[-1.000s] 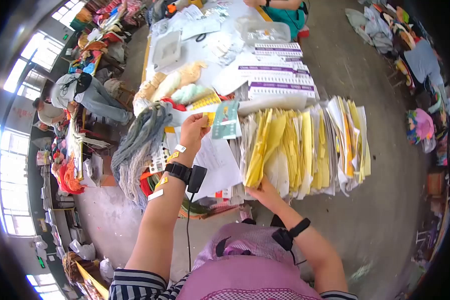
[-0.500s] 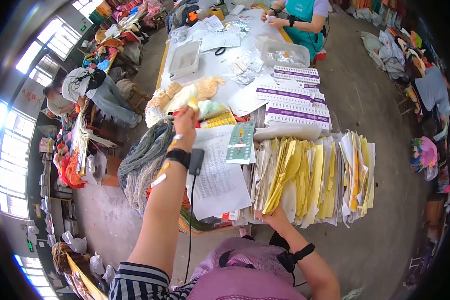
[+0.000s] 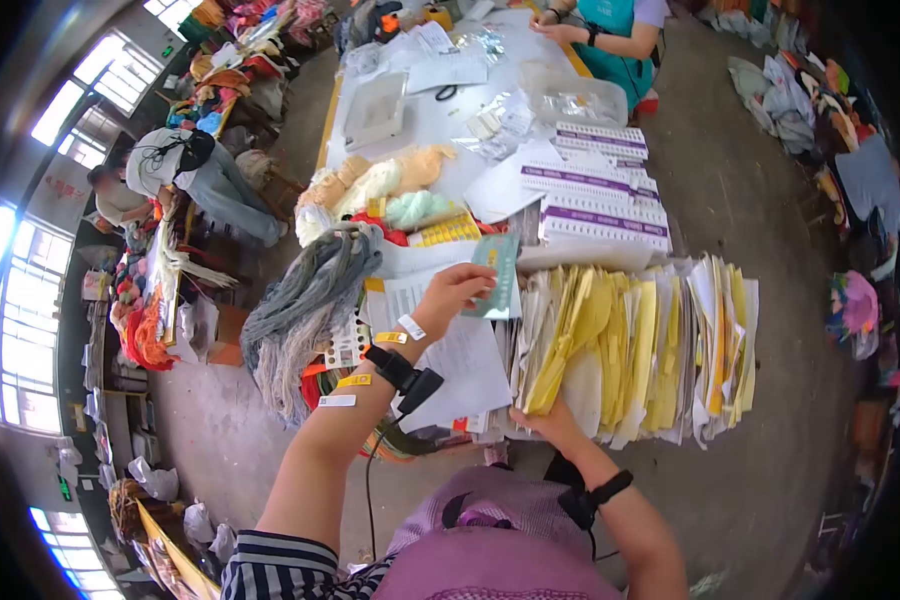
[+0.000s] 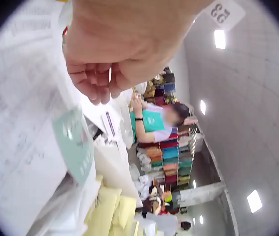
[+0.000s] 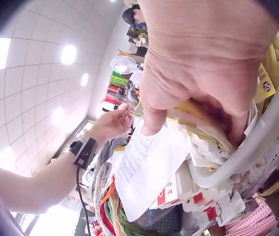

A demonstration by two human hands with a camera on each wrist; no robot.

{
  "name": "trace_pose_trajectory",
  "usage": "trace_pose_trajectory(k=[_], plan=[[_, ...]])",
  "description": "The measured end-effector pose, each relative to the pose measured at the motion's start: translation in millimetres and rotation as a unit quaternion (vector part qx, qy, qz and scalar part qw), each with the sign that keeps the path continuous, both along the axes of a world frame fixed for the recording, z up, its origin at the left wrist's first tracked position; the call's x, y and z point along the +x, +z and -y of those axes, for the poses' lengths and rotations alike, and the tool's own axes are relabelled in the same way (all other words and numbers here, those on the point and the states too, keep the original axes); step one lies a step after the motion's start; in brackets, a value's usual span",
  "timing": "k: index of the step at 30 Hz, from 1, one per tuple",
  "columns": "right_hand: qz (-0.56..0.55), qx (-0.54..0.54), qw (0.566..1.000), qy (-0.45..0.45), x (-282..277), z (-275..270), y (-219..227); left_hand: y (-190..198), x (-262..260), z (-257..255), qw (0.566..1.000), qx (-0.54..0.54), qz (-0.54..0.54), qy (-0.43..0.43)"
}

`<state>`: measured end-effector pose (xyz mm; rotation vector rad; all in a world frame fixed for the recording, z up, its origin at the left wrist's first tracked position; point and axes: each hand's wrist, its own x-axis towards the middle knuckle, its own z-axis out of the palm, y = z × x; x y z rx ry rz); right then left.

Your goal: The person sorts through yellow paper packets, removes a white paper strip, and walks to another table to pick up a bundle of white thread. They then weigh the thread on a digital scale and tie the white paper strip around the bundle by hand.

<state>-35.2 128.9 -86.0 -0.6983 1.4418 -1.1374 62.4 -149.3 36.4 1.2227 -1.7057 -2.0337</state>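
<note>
My left hand hovers at the left edge of a green card, beside printed sheets. In the left wrist view, the fingers of that hand bend loosely, with nothing visible between them; the green card lies beyond. Whether a fingertip touches the card I cannot tell. My right hand grips the lower end of a yellow envelope at the left part of an upright row. Seen from the right wrist, this hand spreads over the envelope tops, its fingertips partly hidden among them.
Grey-blue yarn hangs left of the sheets. Pale skeins and a yellow card lie behind. Purple-striped cards, clear trays and scissors sit farther back. A person in teal is at the far right corner.
My left hand let go of a small yellow piece at the skeins and moved right and nearer, to the green card. My right hand keeps its hold on the yellow envelope.
</note>
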Motion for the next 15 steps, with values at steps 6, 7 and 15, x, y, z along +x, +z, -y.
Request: trace_pose_trajectory(k=[6, 7, 15], plan=[[-0.164, -0.105, 0.981, -0.026, 8, 12, 21, -17, -35, -54, 0.969, -0.164, -0.033, -0.183], [-0.164, -0.088, 0.982, -0.041, 7, 10, 23, -22, -37, -59, 0.962, -0.192, -0.034, -0.191], [-0.179, -0.008, 0.983, 0.046, 7, 6, 13, -13, -50, -84, 0.877, -0.427, 0.017, -0.22]])
